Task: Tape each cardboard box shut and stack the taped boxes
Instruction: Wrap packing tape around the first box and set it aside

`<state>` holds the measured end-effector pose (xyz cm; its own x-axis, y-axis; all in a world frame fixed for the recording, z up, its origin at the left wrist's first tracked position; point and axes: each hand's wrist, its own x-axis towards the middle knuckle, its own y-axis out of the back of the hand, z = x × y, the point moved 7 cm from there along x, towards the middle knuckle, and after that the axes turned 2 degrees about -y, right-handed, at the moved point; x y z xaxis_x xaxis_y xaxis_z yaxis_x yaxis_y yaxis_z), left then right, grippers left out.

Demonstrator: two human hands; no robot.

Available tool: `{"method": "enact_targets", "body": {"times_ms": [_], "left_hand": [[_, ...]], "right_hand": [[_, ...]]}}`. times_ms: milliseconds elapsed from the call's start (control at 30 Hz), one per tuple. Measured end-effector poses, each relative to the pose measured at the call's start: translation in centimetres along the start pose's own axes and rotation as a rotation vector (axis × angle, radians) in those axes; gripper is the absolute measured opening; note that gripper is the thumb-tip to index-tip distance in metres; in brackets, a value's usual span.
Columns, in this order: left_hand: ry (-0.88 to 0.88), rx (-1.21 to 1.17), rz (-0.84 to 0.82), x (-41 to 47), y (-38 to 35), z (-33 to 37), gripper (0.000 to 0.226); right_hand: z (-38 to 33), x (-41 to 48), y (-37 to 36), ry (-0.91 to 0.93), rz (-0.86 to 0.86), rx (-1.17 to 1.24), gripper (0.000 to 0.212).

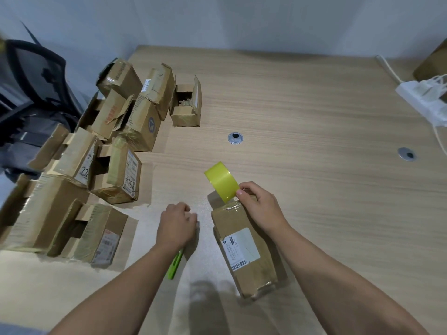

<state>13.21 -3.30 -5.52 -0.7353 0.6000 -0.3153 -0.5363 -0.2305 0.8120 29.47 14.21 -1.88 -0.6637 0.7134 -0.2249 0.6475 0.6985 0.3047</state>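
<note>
- While the right hand (261,206) reaches over the far end of the cardboard box (244,252), its thumb and fingers pinch the yellow tape roll (221,181), which stands tilted on edge against that end. Glossy tape lies wrinkled across the flap there.
- Left hand (177,226) sits knuckles-up on the table (314,141), just left of the box, fingers curled tight. A green tool (174,265) pokes out on the near side from under the wrist, and I can't tell whether the fingers grip it.
- Count: one tape roll. One box lies flat at near centre with a white shipping label. Roughly ten more sit in the box pile (116,141) at left, overlapping too much for an exact tally, several with flaps open.
- Pale wood-grain tabletop, two round metal grommets (235,138) set in it, and a white power strip (425,97) at far right.
</note>
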Motion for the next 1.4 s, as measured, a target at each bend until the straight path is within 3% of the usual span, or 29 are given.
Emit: {"method": "enact_targets", "body": {"times_ms": [33, 100, 200, 300, 500, 633, 833, 1400], "left_hand": [[0.004, -0.260, 0.014, -0.1, 1.1, 1.4, 0.011], [0.027, -0.725, -0.169, -0.9, 1.8, 4.6, 0.010], [0.002, -0.900, -0.407, -1.7, 1.4, 7.9, 0.014], [0.060, -1.004, -0.357, -1.0, 1.1, 8.5, 0.013], [0.053, -0.938, -0.399, -0.6, 0.8, 9.2, 0.015], [0.073, -1.082, -0.410, -0.3, 1.1, 9.5, 0.015], [0.042, -1.114, -0.455, -0.1, 1.4, 9.7, 0.014], [-0.085, -0.892, -0.546, -0.4, 0.3, 9.3, 0.014]], "right_hand": [[-0.1, 0.0, 0.0, 0.007, 0.001, -0.005, 0.006], [-0.1, 0.1, -0.2, 0.005, 0.005, -0.002, 0.007], [-0.2, -0.1, -1.0, -0.006, -0.042, -0.006, 0.009], [-0.4, -0.7, -2.0, -0.040, -0.141, -0.030, 0.006], [-0.1, -0.6, -1.8, -0.137, -0.137, -0.078, 0.020], [-0.6, 0.0, -2.0, -0.118, -0.182, -0.070, 0.023], [-0.8, 0.1, -2.0, -0.076, -0.204, 0.000, 0.026], [-0.2, 0.3, -1.9, -0.113, -0.360, -0.135, 0.034]]}}
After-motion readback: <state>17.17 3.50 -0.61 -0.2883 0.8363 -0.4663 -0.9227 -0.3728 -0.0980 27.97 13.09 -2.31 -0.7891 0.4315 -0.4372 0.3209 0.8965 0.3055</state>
